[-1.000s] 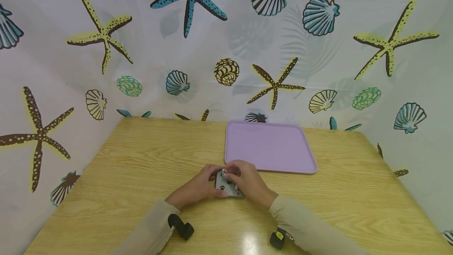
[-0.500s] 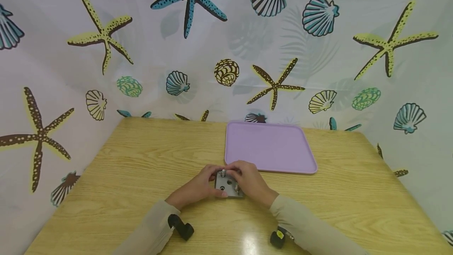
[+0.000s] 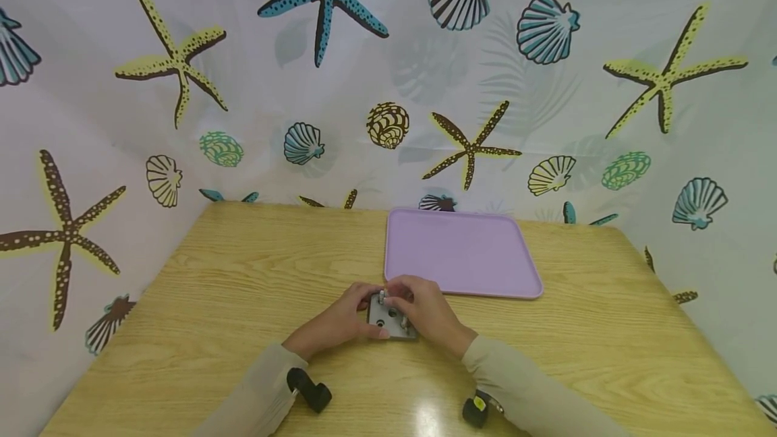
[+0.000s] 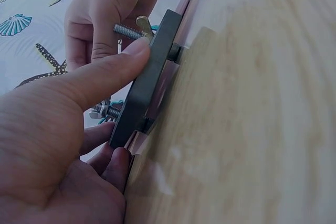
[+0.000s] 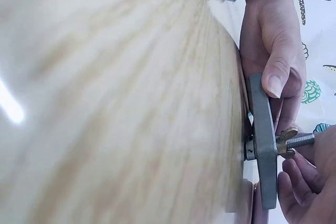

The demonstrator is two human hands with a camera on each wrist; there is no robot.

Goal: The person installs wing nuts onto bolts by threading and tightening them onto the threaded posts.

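A small grey metal plate (image 3: 394,332) with round holes stands low over the table; bolts rise from it. My left hand (image 3: 342,319) grips its left side, thumb at the near edge and fingers at the far edge. At the plate's far left corner, my right hand (image 3: 429,307) pinches the nut on an upright bolt (image 3: 382,296) between thumb and index finger. Another bolt (image 4: 127,31) at the near right carries a brass wing nut (image 5: 286,141), untouched by the fingertips. In the left wrist view, the far bolt's hex nut (image 4: 100,110) shows below my left thumb.
A lilac tray (image 3: 458,255) lies just behind my right hand on the wood-grain table (image 3: 273,248). A curtain (image 3: 352,86) printed with starfish and shells surrounds the table's back and sides. Black wrist mounts (image 3: 311,390) hang from both sleeves.
Half a second ago my right thumb and index finger had spread from the far bolt; now they are back around it. The left hand and plate have stayed in place.
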